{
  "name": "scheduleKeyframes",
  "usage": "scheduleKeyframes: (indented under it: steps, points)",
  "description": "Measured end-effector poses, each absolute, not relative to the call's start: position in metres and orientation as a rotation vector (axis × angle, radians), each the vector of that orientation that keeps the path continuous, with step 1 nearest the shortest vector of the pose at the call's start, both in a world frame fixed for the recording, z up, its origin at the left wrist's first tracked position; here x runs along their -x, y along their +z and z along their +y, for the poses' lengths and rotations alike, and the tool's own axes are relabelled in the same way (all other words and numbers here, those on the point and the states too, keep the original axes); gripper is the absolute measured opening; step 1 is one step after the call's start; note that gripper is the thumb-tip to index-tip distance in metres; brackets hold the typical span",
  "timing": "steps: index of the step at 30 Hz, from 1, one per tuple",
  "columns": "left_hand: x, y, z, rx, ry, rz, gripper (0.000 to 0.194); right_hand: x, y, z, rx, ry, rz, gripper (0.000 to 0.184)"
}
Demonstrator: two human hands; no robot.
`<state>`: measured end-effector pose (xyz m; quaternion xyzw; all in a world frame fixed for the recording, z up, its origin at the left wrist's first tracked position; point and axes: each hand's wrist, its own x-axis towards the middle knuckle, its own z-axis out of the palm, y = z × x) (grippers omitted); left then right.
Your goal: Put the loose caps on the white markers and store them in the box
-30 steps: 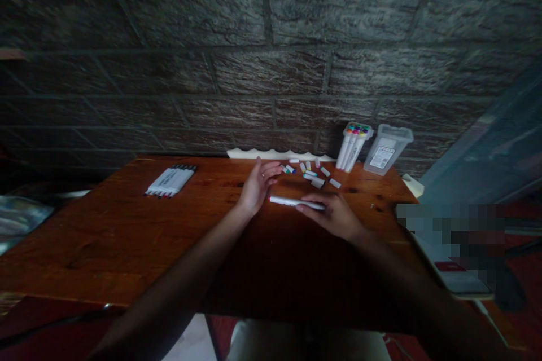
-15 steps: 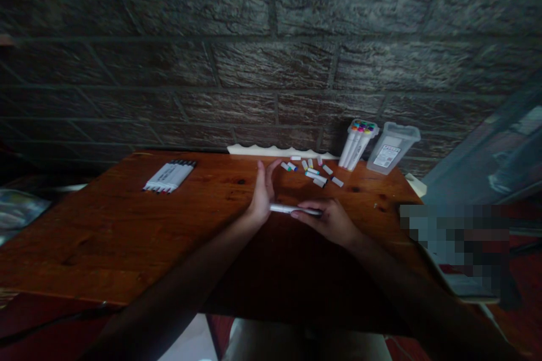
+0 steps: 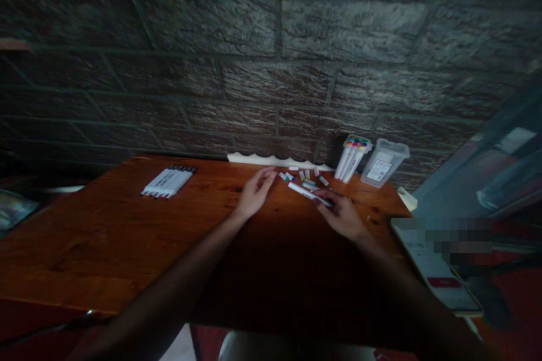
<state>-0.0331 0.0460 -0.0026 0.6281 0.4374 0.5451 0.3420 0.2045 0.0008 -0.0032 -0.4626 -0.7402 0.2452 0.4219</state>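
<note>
My right hand (image 3: 341, 214) is closed around a white marker (image 3: 301, 189), whose pale end points up and left over the table. My left hand (image 3: 256, 192) holds nothing that I can see. Its fingers are extended and apart from the thumb, close to the left edge of a group of loose marker caps (image 3: 323, 180). Nearest to those fingertips lie a green-marked cap (image 3: 283, 176) and a blue-marked cap (image 3: 290, 177). Part of the cap group is hidden behind the marker and my right hand.
On the left, a row of white markers (image 3: 167, 182) lies on the wooden table (image 3: 105, 225). A clear case full of markers (image 3: 352, 159) and a clear plastic container (image 3: 385, 163) stand at the back right. A wavy white strip (image 3: 275, 161) runs along the brick wall (image 3: 249, 73).
My left hand has come away from the marker and moved forward toward the caps, its fingers lowering. The marker, still in my right hand, has tilted and shifted slightly forward.
</note>
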Motion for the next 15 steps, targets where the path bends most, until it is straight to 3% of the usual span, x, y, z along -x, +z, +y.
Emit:
scheduleKeyframes:
  steps: [7,15]
  points:
    - [0.027,-0.001,0.038,-1.737,1.233,0.856,0.026,-0.202,-0.003,0.000,1.052,0.779,-1.882,0.030]
    - [0.029,0.021,0.029,-1.485,1.311,0.808,0.031,-0.193,-0.003,-0.007,1.095,0.842,-1.864,0.030]
